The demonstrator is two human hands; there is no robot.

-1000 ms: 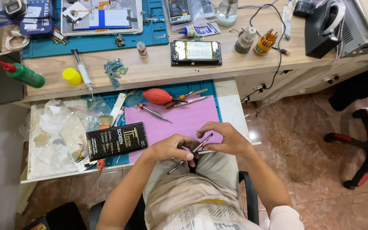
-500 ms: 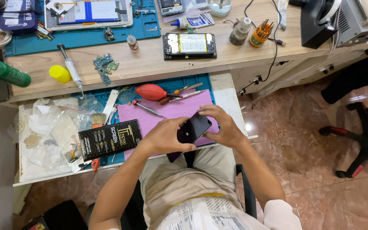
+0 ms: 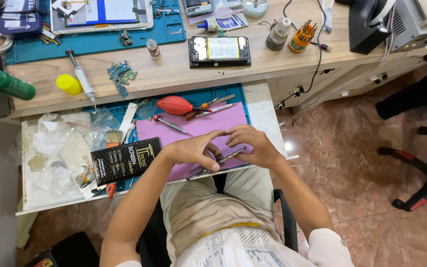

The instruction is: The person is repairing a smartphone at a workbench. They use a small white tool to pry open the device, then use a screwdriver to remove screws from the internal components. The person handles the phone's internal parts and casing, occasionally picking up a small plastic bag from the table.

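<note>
My left hand (image 3: 192, 149) and my right hand (image 3: 254, 145) meet over the near edge of a purple mat (image 3: 201, 126) on a pull-out shelf. Between them they hold a dark slim phone (image 3: 223, 159), seen edge-on and tilted, its lower end toward my lap. The fingertips of both hands touch above it. A small screwdriver (image 3: 171, 124) lies on the mat just beyond my left hand. A black flat box (image 3: 126, 160) rests to the left of my left wrist.
A red rubber blower (image 3: 175, 105) and tweezers (image 3: 213, 104) lie at the mat's far edge. Clear plastic bags (image 3: 58, 148) cover the shelf's left side. On the wooden desk sit an opened phone (image 3: 219, 51), a green bottle (image 3: 10, 85), a yellow cap (image 3: 68, 84) and circuit boards (image 3: 122, 75).
The phone, shown with its back face up half a second ago, is now turned edge-on and lower between my hands. The camera view has shifted slightly.
</note>
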